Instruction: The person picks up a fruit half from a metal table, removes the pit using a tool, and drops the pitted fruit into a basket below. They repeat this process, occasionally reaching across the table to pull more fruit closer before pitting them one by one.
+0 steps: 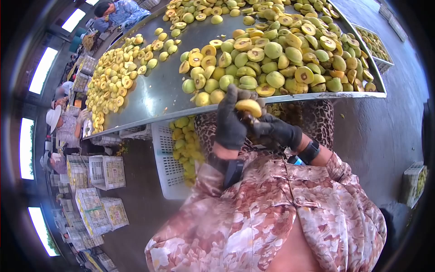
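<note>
Both hands wear dark gloves and meet at the near edge of a metal table. My left hand is closed round a halved yellow fruit, its cut side partly hidden. Just right of it, my right hand has its fingers bent towards the fruit; whatever they pinch is too dark and small to make out. Behind the hands lies a big heap of green-yellow fruit, many pieces cut in half with brown centres. A second pile of halves covers the table's left side.
A white crate with yellow-green fruit stands below the table edge, left of my lap. Another fruit crate is beyond the table's right edge. Stacked crates line the left. Co-workers are at the far left.
</note>
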A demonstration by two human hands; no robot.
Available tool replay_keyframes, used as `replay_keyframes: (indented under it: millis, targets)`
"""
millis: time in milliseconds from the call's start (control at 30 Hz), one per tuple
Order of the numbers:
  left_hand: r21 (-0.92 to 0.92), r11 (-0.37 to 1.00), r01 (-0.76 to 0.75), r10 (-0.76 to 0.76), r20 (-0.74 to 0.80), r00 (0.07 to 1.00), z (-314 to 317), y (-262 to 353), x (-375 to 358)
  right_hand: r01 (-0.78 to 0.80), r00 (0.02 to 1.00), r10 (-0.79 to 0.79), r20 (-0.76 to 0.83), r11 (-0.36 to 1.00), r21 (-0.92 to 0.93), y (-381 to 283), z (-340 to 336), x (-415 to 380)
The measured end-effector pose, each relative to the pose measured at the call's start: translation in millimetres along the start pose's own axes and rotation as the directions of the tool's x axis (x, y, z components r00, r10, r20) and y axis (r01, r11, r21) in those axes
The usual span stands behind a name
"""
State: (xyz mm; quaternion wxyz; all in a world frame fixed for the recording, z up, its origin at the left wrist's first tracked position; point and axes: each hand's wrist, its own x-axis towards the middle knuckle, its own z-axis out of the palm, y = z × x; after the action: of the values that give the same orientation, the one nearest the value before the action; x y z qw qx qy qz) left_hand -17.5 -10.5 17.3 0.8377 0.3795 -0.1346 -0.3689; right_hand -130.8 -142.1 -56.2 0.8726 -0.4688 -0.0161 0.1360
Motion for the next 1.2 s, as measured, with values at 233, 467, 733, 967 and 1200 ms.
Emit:
replay_keyframes:
  millis: [233, 467, 733, 967, 1200]
  targets:
    - [0.980, 0.195, 0.031, 0.530, -0.132, 0.838, -189.7, 106.8, 7.2, -0.108, 0.915, -0.328, -0.235, 0.362, -0.926, 10.7, -17.3, -11.2]
    - [0.798, -0.527, -0.291, 0.295, 0.494, 0.818, -294.1, 63.5, 162.9, 0.032, 0.794, -0.595, -0.121, 0.240, -0.970, -6.7, -5.3, 35.9]
    - [0.348, 0.915, -0.206, 0.194, 0.070, 0.979, -99.7, 79.6, 46.5, 0.103, 0.821, -0.498, -0.279, 0.609, -0.787, -47.2, 37.6, 64.3]
    - [0.445, 0.822, -0.357, 0.308, 0.179, 0.934, -32.6, 39.5, 9.1, 0.159, 0.716, -0.645, -0.267, 0.523, -0.837, -36.0, 42.9, 60.1]
    - [0.694, 0.509, -0.509, 0.444, 0.294, 0.846, -13.8, 10.3, 14.4, 0.312, 0.751, -0.584, -0.309, 0.725, -0.614, -35.1, 41.8, 50.8]
